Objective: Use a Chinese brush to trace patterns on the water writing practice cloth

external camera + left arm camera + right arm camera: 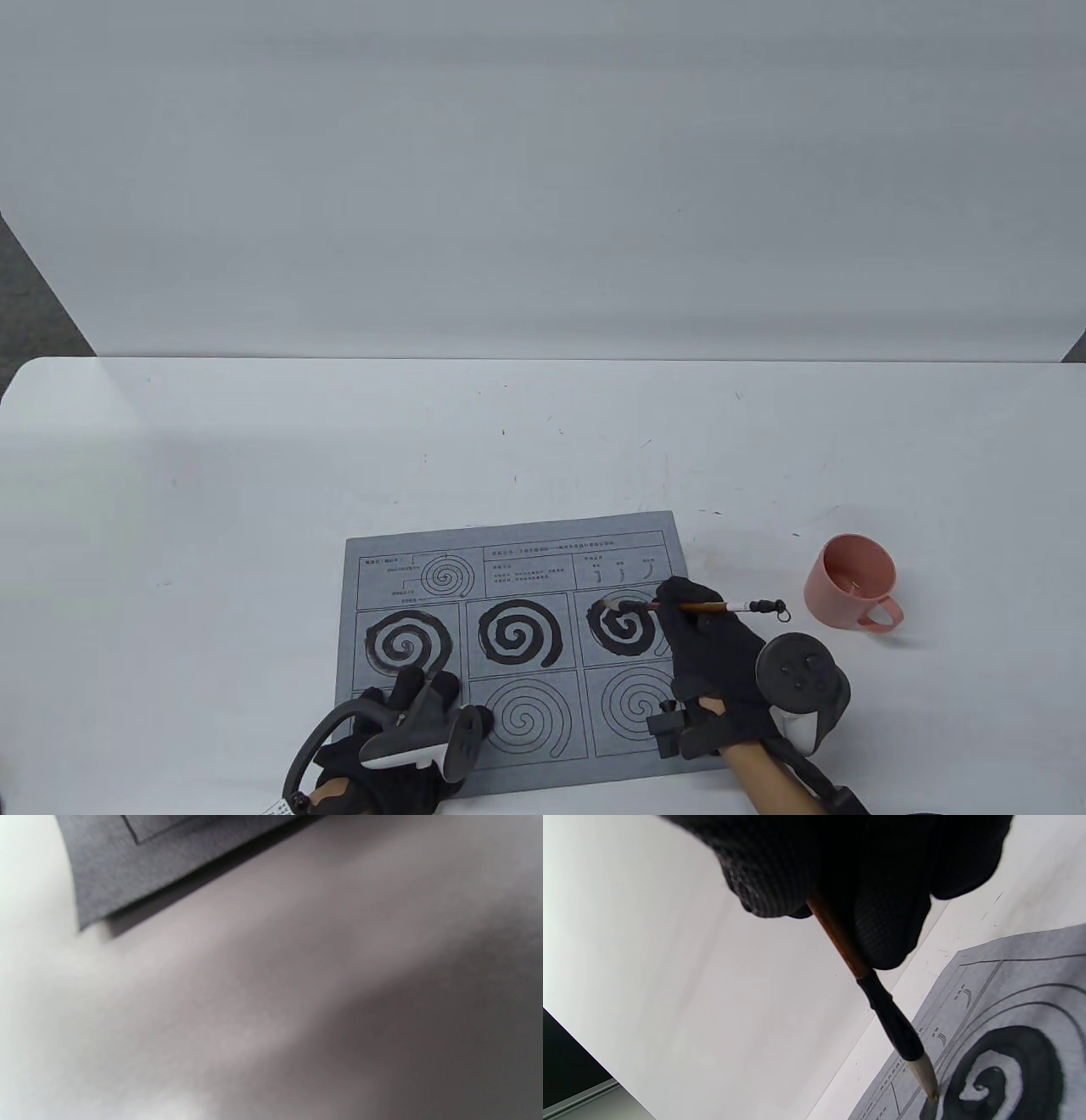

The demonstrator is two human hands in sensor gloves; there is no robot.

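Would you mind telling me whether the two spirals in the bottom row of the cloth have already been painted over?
No, the two visible bottom-row spirals on the cloth show only thin printed outlines, while the three spirals above them carry thick dark strokes.

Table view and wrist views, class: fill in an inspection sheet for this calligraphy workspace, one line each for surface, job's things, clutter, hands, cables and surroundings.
Surface: white table, faint scuff marks.
Job's things: grey practice cloth lying flat; two top spirals fully inked, third spiral partly inked, lower spirals visible only as outlines. Brush tip touches the third spiral. Pink cup stands right of the cloth.
Clutter: nothing seen.
Hands: right hand grips the brush; left hand rests on the cloth's near left corner.
Cables: nothing seen.
Surroundings: plain white backdrop.
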